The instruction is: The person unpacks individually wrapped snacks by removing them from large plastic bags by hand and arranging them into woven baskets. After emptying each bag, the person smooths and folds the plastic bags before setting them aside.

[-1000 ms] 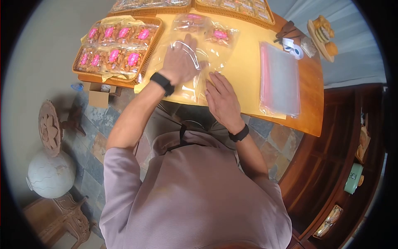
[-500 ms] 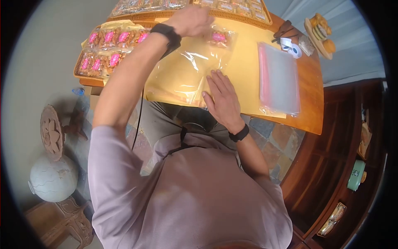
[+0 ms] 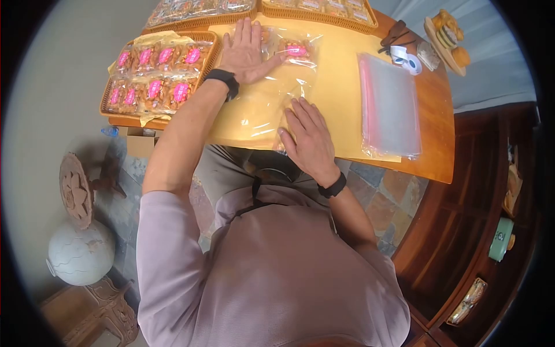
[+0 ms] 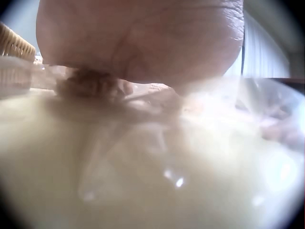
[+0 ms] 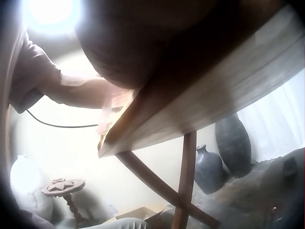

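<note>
A large clear plastic bag (image 3: 245, 118) lies flat on yellow paper at the table's near side. In its far end are snack packs; one pink-labelled pack (image 3: 296, 52) shows plainly, another is partly covered by my left hand (image 3: 245, 59). That hand lies with fingers spread over the bag, thumb reaching toward the pink-labelled pack. Its palm (image 4: 138, 38) looms close over the shiny plastic in the left wrist view. My right hand (image 3: 310, 137) rests with straight fingers on the bag's near right edge, holding nothing.
A wicker basket (image 3: 213, 55) of pink-labelled packs stands at left; two more baskets line the back. A stack of clear bags (image 3: 390, 107) lies at right, near a white roll (image 3: 411, 65) and a board of breads (image 3: 446, 43). Dark shelves (image 3: 445, 231) stand at right.
My left hand rose from the bag's middle to its far end, fingers bunched over a pack, then came back a little and flattened on the bag. My right hand has stayed in place.
</note>
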`<state>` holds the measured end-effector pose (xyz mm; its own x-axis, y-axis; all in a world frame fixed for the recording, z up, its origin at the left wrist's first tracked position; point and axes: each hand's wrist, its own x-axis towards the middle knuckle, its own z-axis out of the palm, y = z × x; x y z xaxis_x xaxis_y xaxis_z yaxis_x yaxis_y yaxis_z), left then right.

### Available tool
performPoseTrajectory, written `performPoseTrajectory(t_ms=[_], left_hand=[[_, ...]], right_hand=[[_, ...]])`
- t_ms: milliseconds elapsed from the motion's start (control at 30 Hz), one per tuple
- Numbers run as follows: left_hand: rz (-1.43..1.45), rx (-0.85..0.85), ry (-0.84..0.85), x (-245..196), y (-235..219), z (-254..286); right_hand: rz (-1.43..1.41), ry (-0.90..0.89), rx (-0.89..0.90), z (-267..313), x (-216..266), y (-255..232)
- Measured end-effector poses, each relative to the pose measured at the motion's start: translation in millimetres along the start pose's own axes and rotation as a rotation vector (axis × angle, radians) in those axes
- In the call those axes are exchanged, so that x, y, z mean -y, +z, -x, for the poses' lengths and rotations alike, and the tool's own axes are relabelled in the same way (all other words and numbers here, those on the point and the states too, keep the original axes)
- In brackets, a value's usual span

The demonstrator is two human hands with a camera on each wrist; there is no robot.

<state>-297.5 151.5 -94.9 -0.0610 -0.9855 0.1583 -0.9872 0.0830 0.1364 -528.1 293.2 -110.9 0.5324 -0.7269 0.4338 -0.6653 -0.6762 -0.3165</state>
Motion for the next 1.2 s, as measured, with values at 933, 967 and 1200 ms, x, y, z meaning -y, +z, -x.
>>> performPoseTrajectory(t_ms=[933, 967, 1200], left_hand=[[1.216, 1.494, 1.733, -297, -46, 203], [1.279, 1.544, 1.681, -302, -41, 206], [1.162, 1.125, 1.585, -279, -60, 178]], right_hand=[[-0.421, 0.107, -0.102, 7, -16, -12], [-0.42, 0.119, -0.1, 7, -16, -11], [-0.447, 0.175, -0.059, 2, -9, -13]])
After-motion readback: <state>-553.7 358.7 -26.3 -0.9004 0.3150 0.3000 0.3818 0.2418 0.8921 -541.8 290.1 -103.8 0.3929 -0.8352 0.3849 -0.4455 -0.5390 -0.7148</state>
